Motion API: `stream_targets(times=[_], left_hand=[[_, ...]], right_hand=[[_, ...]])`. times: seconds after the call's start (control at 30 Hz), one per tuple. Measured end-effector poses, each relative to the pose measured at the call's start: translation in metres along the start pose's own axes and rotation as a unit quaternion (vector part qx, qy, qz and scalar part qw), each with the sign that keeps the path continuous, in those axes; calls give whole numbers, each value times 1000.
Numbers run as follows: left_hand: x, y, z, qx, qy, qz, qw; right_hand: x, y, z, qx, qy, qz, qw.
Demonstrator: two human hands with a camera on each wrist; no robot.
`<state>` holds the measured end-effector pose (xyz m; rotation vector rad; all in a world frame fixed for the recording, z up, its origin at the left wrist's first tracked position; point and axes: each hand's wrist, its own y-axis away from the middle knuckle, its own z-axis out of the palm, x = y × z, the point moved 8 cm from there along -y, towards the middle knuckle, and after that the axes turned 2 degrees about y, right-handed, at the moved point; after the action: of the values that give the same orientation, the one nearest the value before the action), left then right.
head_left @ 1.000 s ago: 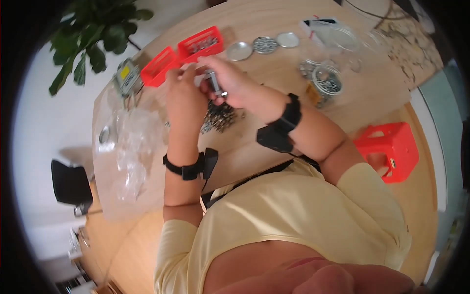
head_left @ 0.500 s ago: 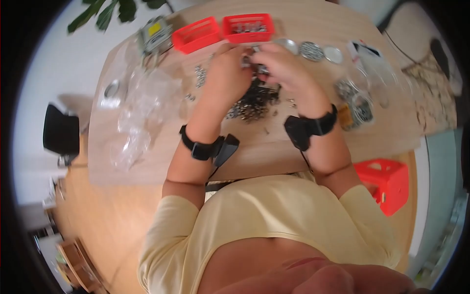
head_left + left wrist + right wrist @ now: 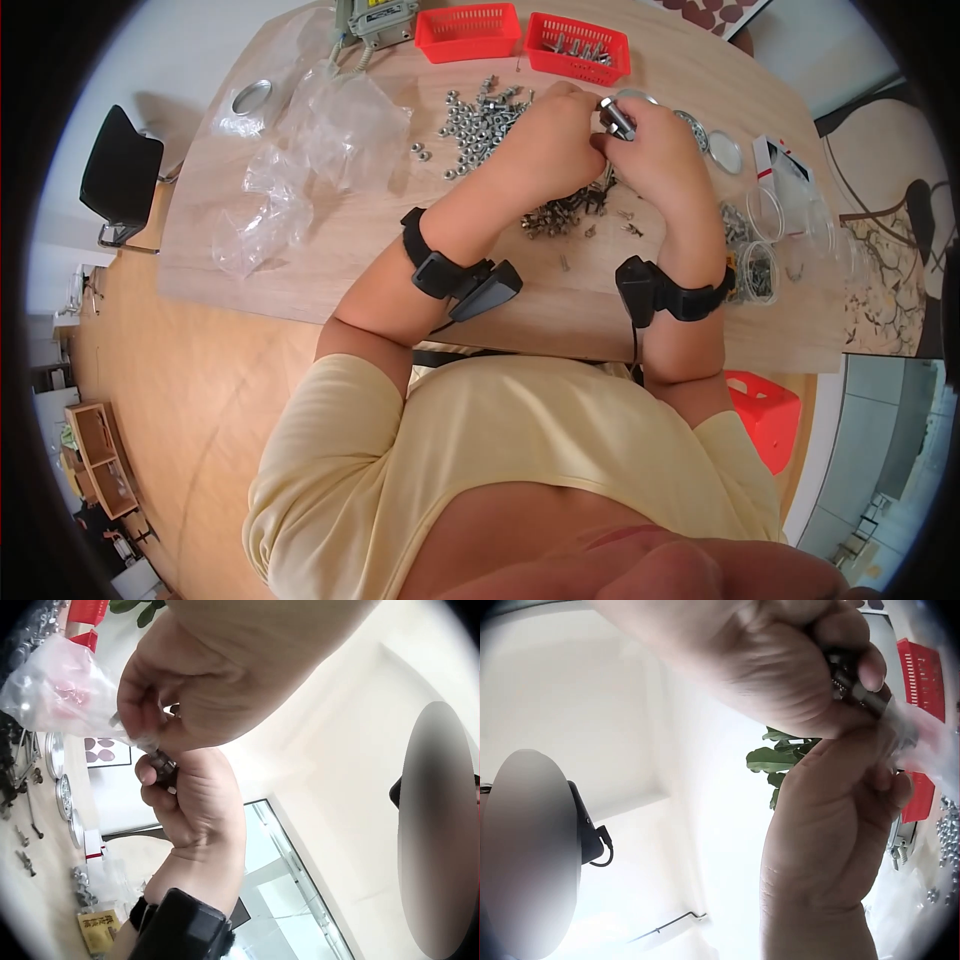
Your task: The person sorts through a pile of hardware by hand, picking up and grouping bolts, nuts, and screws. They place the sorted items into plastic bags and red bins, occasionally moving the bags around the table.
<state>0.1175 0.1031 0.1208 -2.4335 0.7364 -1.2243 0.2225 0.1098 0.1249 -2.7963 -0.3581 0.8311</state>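
Observation:
The right hand (image 3: 660, 150) grips a metal bolt (image 3: 617, 118), its shiny end standing out between the thumb and fingers. Against it is the left hand (image 3: 560, 140), fingers curled. In the left wrist view, the left hand (image 3: 202, 682) pinches a clear plastic bag (image 3: 60, 690), while dark metal parts (image 3: 162, 763) sit in the right hand (image 3: 202, 799). From the right wrist, the bag (image 3: 930, 742) shows at the end of the metal parts (image 3: 862, 694). Below the hands lies a pile of dark screws (image 3: 560, 212); silvery nuts (image 3: 480, 125) are scattered beside the left hand.
A red basket (image 3: 467, 34) and another red basket with bolts (image 3: 578, 50) stand at the back. Clear plastic bags (image 3: 350, 130) lie at left, near a grey metal box (image 3: 383, 22). Round lids (image 3: 724, 152) and a jar of hardware (image 3: 757, 273) are at right.
The head view has turned, so table items appear shifted and the scattered nuts show more fully. Both hands stay together, and the bolt end shows clearly in the right hand.

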Motion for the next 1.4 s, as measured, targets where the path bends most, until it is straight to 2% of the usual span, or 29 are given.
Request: stream_targets(times=[0.07,0.13,0.27,0.33,0.47,0.53,0.57,0.63,0.67,0.73,0.77,0.87,1.0,1.07,1.3,1.4], left_hand=[[-1,-1,1,-11,7,-16,1000],[-13,-1,5,-18,67,-65,995],[-11,0,2,-17,77,-86,993],[-3,2,-3,6,57,-38,998],[1,5,-5,-2,39,-21,999],[11,6,-6,21,-17,52,998],[13,6,-3,10,-5,62,998],[15,5,-9,38,-29,82,995],[20,4,-9,25,-16,92,995],[10,1,-9,-17,60,-20,998],[10,1,-8,-25,64,-13,998],[3,4,-9,-30,133,-79,987],[11,5,-14,-57,156,-93,982],[8,8,-8,-89,234,-165,954],[14,9,-11,-96,306,-152,935],[18,11,-12,-98,307,-156,934]], right_hand=[[1,1,-2,7,-20,2,1000],[-1,3,-8,44,-65,-17,997],[-8,6,-19,52,-4,-53,997],[-11,8,-20,57,-2,-61,997],[-15,10,-16,38,28,-54,997],[-21,14,-14,31,95,-62,993],[-19,15,-14,38,103,-45,993],[-33,20,-17,98,63,-129,985],[-31,22,-18,105,71,-111,986],[-37,26,-22,121,10,-156,980],[-36,27,-24,126,14,-147,981],[-45,31,-27,119,0,-182,976],[-50,37,-32,115,2,-203,972],[-51,38,-31,79,-5,-205,976],[-57,43,-46,79,-70,-219,970],[-54,43,-44,52,-71,-191,978]])
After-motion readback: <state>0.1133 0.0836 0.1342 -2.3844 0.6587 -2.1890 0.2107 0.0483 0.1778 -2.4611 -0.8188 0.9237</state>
